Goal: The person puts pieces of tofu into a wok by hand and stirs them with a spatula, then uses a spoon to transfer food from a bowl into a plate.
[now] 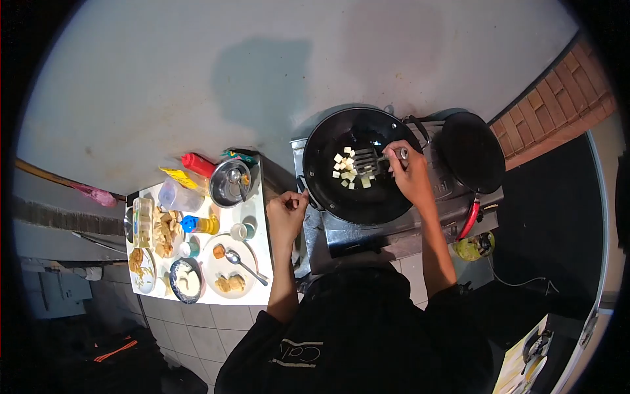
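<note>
A black wok (328, 141) sits on the stove, with pale cubes (344, 167), perhaps tofu, gathered near its middle. My right hand (408, 176) reaches over the wok's right side, fingers wrapped round the handle of a slotted spatula (366, 161). The spatula's slotted blade lies against the cubes. At the wok's left rim, my left hand (287, 213) is closed, its fingers curled at the wok's left side handle (310, 197). Part of that handle is hidden by the fingers.
To the left, a white table (259, 262) carries a plate (246, 253) with food and a spoon, a metal bowl (223, 192), a blue-capped oil bottle (209, 225) and a red bottle (197, 164). A second black pan (471, 151) with a red handle stands right of the wok.
</note>
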Available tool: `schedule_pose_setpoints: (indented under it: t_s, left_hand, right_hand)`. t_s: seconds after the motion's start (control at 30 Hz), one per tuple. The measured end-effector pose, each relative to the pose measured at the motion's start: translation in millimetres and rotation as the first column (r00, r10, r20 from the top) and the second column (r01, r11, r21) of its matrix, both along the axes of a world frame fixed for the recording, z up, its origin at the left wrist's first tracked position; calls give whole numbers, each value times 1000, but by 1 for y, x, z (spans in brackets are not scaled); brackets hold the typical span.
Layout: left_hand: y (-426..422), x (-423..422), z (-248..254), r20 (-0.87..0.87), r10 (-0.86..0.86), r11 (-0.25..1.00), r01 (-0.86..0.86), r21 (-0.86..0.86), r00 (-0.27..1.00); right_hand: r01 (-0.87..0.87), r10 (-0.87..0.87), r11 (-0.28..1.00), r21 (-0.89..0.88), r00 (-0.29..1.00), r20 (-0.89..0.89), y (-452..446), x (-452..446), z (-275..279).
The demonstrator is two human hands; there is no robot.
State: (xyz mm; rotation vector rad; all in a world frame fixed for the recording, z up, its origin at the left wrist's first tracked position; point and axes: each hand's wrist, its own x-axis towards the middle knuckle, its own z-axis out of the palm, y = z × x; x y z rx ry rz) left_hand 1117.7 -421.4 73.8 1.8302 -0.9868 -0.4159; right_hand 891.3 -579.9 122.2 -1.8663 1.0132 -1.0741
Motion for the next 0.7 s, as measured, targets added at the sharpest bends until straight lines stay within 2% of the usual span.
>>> schedule_pose_setpoints:
  t_s: [0.03, 0.07, 0.13, 0.23, 0.37, 0.53, 0.67, 0.7]
  left_hand:
    - [0, 0, 1, 5, 7, 1000, -7, 13, 1000]
    - [-1, 0, 1, 9, 14, 1000, -15, 25, 1000]
    - [-1, 1, 0, 33, 2, 1000, -3, 26, 999]
    - [-2, 0, 4, 56, -5, 1000, 3, 31, 998]
    - [-2, 2, 3, 71, -1, 999, -2, 39, 997]
    - [-2, 2, 2, 83, -5, 999, 2, 40, 997]
    - [-2, 2, 7, 110, -8, 999, 3, 44, 994]
    - [-2, 2, 7, 113, -5, 999, 0, 43, 994]
  right_hand:
    - [-54, 50, 996, -68, 997, -63, 4, -4, 9]
    - [-46, 42, 997, -65, 997, -58, 8, -8, 17]
    - [-200, 182, 962, -187, 977, -108, 14, -18, 32]
    - [-275, 235, 928, -253, 956, -177, 17, -33, 43]
    - [-223, 178, 934, -278, 967, -180, 22, -50, 54]
    - [-55, 35, 958, -282, 997, -75, 17, -60, 45]
    - [-86, 64, 969, -232, 993, -101, 19, -53, 25]
    - [-43, 26, 974, -224, 997, -78, 19, -53, 25]
